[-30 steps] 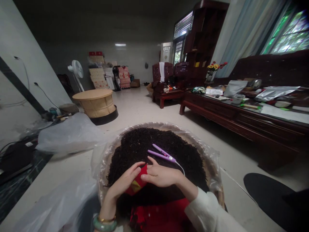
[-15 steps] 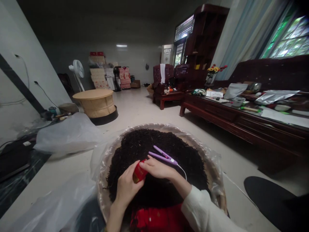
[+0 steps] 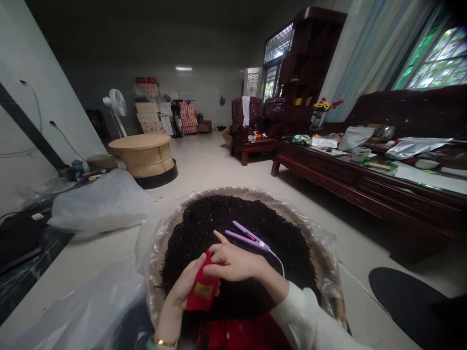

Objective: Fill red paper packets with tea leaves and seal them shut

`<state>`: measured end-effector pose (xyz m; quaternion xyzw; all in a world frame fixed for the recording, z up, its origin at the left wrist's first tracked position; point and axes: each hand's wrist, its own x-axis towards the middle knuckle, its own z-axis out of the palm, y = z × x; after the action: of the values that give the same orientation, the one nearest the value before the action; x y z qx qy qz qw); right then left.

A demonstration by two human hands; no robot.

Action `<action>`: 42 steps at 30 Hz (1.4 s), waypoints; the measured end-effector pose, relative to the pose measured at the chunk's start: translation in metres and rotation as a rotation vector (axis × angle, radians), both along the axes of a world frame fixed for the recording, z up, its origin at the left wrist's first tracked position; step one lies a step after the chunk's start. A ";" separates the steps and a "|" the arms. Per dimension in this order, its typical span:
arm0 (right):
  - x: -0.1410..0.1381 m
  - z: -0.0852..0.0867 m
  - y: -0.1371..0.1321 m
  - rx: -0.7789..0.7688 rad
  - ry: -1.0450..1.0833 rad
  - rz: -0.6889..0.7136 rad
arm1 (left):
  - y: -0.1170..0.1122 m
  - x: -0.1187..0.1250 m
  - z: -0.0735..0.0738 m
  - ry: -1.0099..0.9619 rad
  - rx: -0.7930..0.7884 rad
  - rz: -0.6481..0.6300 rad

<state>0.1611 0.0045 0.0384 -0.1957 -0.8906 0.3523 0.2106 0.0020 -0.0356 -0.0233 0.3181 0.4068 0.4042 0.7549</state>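
Note:
My left hand (image 3: 182,287) is wrapped round a small red packet (image 3: 203,292) with a gold patch on its front. The fingers of my right hand (image 3: 237,260) pinch the packet's top, while its index finger points forward. Just beyond the right hand, a purple mini hair straightener (image 3: 260,243) lies with its plates apart on dark, dry leaves that look like tea (image 3: 284,221). These leaves fill a wide round basket (image 3: 157,262) lined with clear plastic. Red packets or red cloth (image 3: 241,333), blurred, lie at the basket's near side.
Clear plastic bags (image 3: 102,201) lie on the floor at left. Behind them stands a round drum-shaped basket (image 3: 148,155) near a white fan (image 3: 116,103). A dark wooden table (image 3: 328,170) laden with items is at right. The straightener's white cord (image 3: 365,287) crosses the floor.
The red packet has come nearer to me and now shows more of its gold-patched front. My right hand has changed from lying over the packet to pinching its top, index finger raised.

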 end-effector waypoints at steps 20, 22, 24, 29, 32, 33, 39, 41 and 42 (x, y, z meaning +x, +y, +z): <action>0.005 -0.059 0.082 -0.120 -0.582 -0.674 | 0.008 -0.005 -0.018 -0.295 -0.193 0.145; -0.011 -0.057 0.098 -0.124 -0.606 -0.650 | 0.008 -0.004 -0.017 -0.295 -0.213 0.142; -0.030 -0.057 0.107 -0.066 -0.629 -0.629 | 0.008 -0.004 -0.016 -0.295 -0.231 0.118; -0.052 -0.060 0.091 0.237 -0.593 -0.625 | 0.007 -0.007 -0.015 -0.319 -0.220 0.134; -0.036 -0.058 0.066 0.378 -0.594 -0.579 | 0.006 -0.009 -0.013 -0.330 -0.211 0.128; -0.027 -0.056 0.057 0.412 -0.596 -0.559 | 0.005 -0.010 -0.012 -0.327 -0.203 0.127; 0.000 -0.050 0.036 0.407 -0.556 -0.518 | 0.004 -0.008 -0.009 -0.288 -0.203 0.129; -0.009 -0.051 0.042 0.376 -0.553 -0.520 | 0.004 -0.007 -0.007 -0.287 -0.195 0.134; -0.015 -0.052 0.045 0.366 -0.567 -0.509 | 0.003 -0.007 -0.006 -0.285 -0.196 0.137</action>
<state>0.1461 0.0491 -0.0140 -0.4579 -0.8844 0.0575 0.0688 -0.0045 -0.0323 -0.0294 0.1542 0.3539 0.4543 0.8029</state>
